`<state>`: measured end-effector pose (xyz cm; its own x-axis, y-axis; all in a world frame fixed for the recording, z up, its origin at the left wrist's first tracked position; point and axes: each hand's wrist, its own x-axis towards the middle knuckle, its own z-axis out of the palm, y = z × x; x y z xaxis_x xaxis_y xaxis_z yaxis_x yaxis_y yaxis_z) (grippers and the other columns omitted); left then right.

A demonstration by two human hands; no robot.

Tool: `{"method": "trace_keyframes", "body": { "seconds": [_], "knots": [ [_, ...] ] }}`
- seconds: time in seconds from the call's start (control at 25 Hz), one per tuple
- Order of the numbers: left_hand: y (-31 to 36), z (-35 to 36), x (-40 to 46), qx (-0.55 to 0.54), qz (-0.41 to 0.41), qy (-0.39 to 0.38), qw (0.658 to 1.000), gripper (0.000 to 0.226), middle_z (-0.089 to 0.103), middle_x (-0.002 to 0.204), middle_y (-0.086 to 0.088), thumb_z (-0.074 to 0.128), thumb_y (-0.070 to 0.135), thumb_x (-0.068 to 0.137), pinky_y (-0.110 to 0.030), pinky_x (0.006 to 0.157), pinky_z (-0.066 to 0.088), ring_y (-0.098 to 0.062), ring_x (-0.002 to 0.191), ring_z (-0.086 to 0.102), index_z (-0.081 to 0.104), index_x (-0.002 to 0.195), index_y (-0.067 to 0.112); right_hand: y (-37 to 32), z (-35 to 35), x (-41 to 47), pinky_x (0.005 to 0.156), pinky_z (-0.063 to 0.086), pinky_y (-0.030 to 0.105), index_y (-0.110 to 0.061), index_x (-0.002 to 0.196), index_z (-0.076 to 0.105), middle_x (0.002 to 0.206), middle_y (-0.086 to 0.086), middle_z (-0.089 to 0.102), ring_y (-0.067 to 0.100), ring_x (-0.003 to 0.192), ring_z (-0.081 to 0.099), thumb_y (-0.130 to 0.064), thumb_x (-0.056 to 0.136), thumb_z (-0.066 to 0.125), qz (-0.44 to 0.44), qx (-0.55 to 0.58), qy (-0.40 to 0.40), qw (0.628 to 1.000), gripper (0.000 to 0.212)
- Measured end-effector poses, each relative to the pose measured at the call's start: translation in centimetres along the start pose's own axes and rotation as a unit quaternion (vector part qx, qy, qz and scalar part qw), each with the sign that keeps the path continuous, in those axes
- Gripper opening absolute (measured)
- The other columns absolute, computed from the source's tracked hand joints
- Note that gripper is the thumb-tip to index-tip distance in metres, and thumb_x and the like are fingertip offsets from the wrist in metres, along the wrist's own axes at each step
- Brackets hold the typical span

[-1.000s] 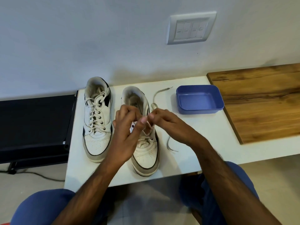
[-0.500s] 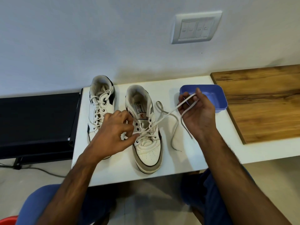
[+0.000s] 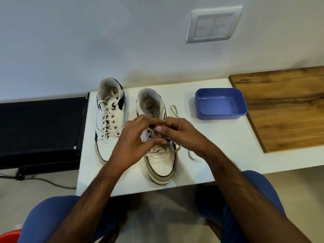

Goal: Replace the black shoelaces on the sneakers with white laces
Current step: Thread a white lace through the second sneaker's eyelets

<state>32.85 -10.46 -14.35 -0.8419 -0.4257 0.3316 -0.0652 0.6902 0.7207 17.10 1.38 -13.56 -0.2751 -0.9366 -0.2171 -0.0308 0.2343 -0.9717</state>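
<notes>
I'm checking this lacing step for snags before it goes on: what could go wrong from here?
1. Both hands, left hand and right hand, hide the eyelets of the right sneaker, so the white lace might skip one unseen.
2. The lace's loose end trails on the white table under the right wrist; a pull could drag or snag it.
3. The sneaker's toe lies near the table's front edge; a tug may slide it off.
</notes>
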Motion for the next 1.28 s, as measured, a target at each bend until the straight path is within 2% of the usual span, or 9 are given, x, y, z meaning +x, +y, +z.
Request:
{"method": "trace_keyframes", "body": {
  "seconds": [0.16,0.32,0.44,0.56,0.76,0.92,1.08,1.2,1.28],
  "knots": [
    [0.1,-0.3,0.1,-0.021,0.001,0.026,0.999,0.030,0.071,0.093,0.012,0.083,0.024,0.080,-0.036,0.081,0.053,-0.009,0.085,0.068,0.074,0.108,0.015,-0.5,-0.3,-0.1,0.071,0.048,0.024,-0.015,0.074,0.066,0.075,-0.005,0.059,0.010,0.075,0.060,-0.024,0.098,0.064,-0.002,-0.002,-0.009,1.000,0.026],
    [-0.8,-1.3,-0.1,-0.017,-0.033,0.079,0.996,0.018,0.071,0.085,0.005,0.077,0.025,0.083,-0.019,0.075,0.049,-0.009,0.079,0.067,0.077,0.090,0.008,-0.5,-1.6,0.1,0.089,0.052,0.039,0.006,0.084,0.063,0.079,0.009,0.062,0.023,0.083,0.061,-0.027,0.102,0.058,-0.016,0.147,0.063,0.987,0.038],
    [-1.3,-1.5,-0.2,-0.017,-0.045,0.051,0.998,0.017,0.071,0.084,0.008,0.080,0.027,0.081,-0.020,0.072,0.048,-0.009,0.078,0.065,0.077,0.085,0.011,-0.8,-3.1,0.0,0.088,0.052,0.036,-0.008,0.066,0.056,0.084,0.005,0.064,0.020,0.084,0.064,-0.028,0.104,0.052,-0.035,0.451,0.104,0.886,0.043],
    [-1.5,-0.5,-0.5,0.017,0.011,-0.077,0.997,0.014,0.064,0.084,0.016,0.080,0.040,0.082,-0.035,0.077,0.042,-0.006,0.086,0.061,0.077,0.085,0.026,-0.9,-3.2,0.1,0.079,0.055,0.031,-0.015,0.065,0.057,0.082,0.004,0.064,0.018,0.081,0.065,-0.034,0.102,0.054,-0.035,0.567,0.141,0.811,0.042],
    [-1.2,0.6,-1.0,0.074,0.034,-0.168,0.983,0.022,0.049,0.098,0.027,0.067,0.055,0.087,-0.027,0.085,0.028,0.004,0.104,0.048,0.079,0.098,0.040,-0.9,-2.3,0.3,0.052,0.041,0.019,-0.009,0.094,0.066,0.077,0.001,0.057,0.007,0.058,0.047,-0.023,0.104,0.052,-0.019,0.404,0.123,0.906,0.022],
    [-1.1,-0.6,-0.4,0.024,-0.051,0.003,0.998,0.022,0.054,0.090,0.010,0.059,0.033,0.101,-0.033,0.073,0.045,-0.011,0.082,0.056,0.068,0.120,0.028,-0.2,-1.5,0.0,0.051,0.030,0.021,-0.009,0.122,0.069,0.087,0.008,0.070,0.011,0.056,0.036,-0.002,0.102,0.054,-0.053,0.138,0.052,0.988,0.026],
    [-1.2,-0.8,-0.4,-0.012,-0.169,-0.018,0.985,0.035,0.064,0.084,0.007,0.054,0.035,0.103,-0.030,0.068,0.051,-0.007,0.077,0.063,0.047,0.138,0.039,-0.2,-0.6,0.1,0.064,0.045,0.015,-0.016,0.115,0.075,0.095,0.001,0.077,0.003,0.067,0.061,-0.005,0.099,0.061,-0.034,-0.024,0.095,0.995,0.024],
    [-0.7,-0.2,-0.3,-0.020,-0.189,-0.010,0.982,0.038,0.065,0.078,0.000,0.063,0.034,0.098,-0.039,0.068,0.056,-0.012,0.071,0.066,0.042,0.130,0.034,0.1,-0.1,0.3,0.080,0.052,0.023,-0.022,0.100,0.080,0.093,-0.009,0.076,0.003,0.091,0.068,-0.017,0.092,0.073,-0.051,-0.105,0.131,0.984,0.011],
    [-0.5,-0.1,0.0,-0.015,-0.206,0.006,0.978,0.044,0.065,0.072,0.000,0.072,0.029,0.092,-0.031,0.062,0.054,-0.011,0.065,0.064,0.041,0.123,0.032,0.4,0.3,0.4,0.084,0.055,0.029,-0.022,0.097,0.080,0.093,-0.012,0.072,0.004,0.094,0.066,-0.020,0.090,0.076,-0.075,-0.170,0.148,0.971,0.009]
  ]
}}
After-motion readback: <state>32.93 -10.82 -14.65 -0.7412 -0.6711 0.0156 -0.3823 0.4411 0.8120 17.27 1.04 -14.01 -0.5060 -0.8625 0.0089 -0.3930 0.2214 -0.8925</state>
